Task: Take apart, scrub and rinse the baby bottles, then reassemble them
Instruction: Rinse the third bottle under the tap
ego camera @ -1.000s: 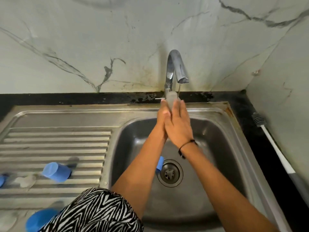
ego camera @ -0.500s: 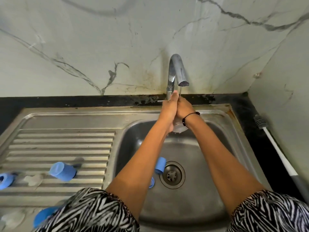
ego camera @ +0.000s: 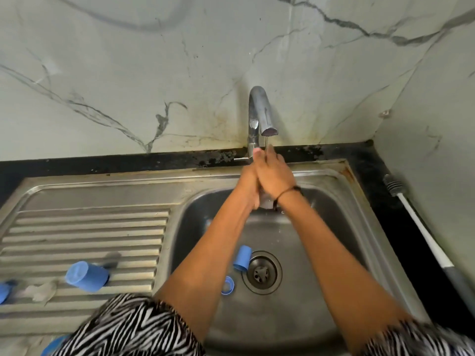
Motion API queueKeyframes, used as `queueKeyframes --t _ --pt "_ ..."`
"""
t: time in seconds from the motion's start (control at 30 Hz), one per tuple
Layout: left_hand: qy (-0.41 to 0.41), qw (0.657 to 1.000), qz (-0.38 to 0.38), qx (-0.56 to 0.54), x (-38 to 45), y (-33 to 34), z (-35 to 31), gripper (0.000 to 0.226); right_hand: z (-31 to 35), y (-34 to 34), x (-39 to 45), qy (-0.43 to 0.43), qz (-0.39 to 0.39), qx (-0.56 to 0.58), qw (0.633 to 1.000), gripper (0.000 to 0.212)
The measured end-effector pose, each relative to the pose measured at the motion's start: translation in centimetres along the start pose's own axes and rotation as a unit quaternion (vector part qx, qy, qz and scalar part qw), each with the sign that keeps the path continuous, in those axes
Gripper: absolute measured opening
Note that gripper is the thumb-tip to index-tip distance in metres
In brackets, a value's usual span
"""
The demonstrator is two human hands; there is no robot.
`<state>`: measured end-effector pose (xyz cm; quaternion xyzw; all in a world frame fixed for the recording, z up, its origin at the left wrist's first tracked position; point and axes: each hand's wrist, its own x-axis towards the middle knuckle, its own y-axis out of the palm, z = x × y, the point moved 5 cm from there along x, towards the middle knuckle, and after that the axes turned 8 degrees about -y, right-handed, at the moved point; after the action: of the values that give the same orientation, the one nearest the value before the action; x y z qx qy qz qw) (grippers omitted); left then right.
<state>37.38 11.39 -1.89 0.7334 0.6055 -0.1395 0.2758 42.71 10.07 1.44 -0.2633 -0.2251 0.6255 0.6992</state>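
Ideally both hands, left (ego camera: 248,186) and right (ego camera: 276,176), clasped round the clear bottle (ego camera: 266,201), turn it under the tap (ego camera: 261,111) stream just above the fingertips.

I see steel sink (ego camera: 341,227): 1 blue cap (ego camera: 242,257), 1 blue ring (ego camera: 227,285) beside drain (ego camera: 261,272). Ribbed drainboard (ego camera: 84,227) carries 1 blue cap (ego camera: 87,276). Brush (ego camera: 421,227) lies on black counter (ego camera: 367,160).

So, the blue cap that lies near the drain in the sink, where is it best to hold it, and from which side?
Probably pinch the blue cap across its round side wall, coming from above. It lies on its side beside the drain, open end toward the front, so both curved flanks are free.
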Motion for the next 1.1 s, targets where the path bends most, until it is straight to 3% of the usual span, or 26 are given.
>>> queueKeyframes --t 0.07,0.13,0.2,0.3,0.4,0.47,0.57,0.73,0.87,0.93,1.0,1.1 --pt "-0.007 1.000 -0.008 -0.002 0.0 0.3 0.1 0.042 -0.4 -1.0 2.1 0.069 0.034 0.134 0.988 0.055" --pt "-0.011 0.999 -0.014 -0.046 0.5 0.5 -0.4 0.036 -0.7 -1.4 3.0 0.090 0.028 0.180 0.979 0.050" --pt "0.017 0.998 -0.028 -0.047 1.2 0.6 -0.8 0.033 -0.1 -1.6 2.5 0.061 -0.011 0.072 0.995 0.049" --pt "0.036 0.996 0.018 -0.085 1.1 0.6 -0.8 0.030 0.8 -0.3 -0.1 -0.015 -0.029 -0.051 0.998 0.048" --pt "0.050 0.997 -0.050 -0.044 1.9 -0.9 -1.1 0.029 0.2 1.0 -3.2 -0.074 -0.011 -0.097 0.992 0.052" --pt "0.033 0.995 -0.069 -0.059 1.7 -1.2 -0.8 0.035 -0.4 1.0 -3.8 -0.059 0.005 -0.059 0.996 0.052" --pt "0.023 0.992 -0.011 -0.121 0.6 0.0 -0.2 0.034 -0.2 -0.3 -1.7 -0.038 0.001 -0.019 0.999 0.052" --pt "-0.008 0.988 0.009 -0.155 -1.4 1.0 -1.1 0.036 0.6 -1.6 1.1 0.047 0.049 0.262 0.963 0.022" --pt "0.030 0.994 -0.078 -0.069 -0.6 0.0 -0.7 0.045 0.3 -1.9 2.1 0.029 0.017 0.154 0.988 0.031" --pt "0.060 0.986 -0.155 -0.016 -0.3 -0.8 -0.5 0.047 0.7 -1.8 2.8 0.016 0.018 0.105 0.994 0.034" --pt "0.070 0.987 -0.144 -0.030 -0.4 -0.7 -0.3 0.048 1.2 -1.8 3.6 0.017 0.021 0.063 0.998 0.029" --pt "0.021 0.991 -0.107 -0.073 -0.4 0.0 0.3 0.052 1.8 -1.7 4.1 0.034 0.025 0.032 0.999 0.040"
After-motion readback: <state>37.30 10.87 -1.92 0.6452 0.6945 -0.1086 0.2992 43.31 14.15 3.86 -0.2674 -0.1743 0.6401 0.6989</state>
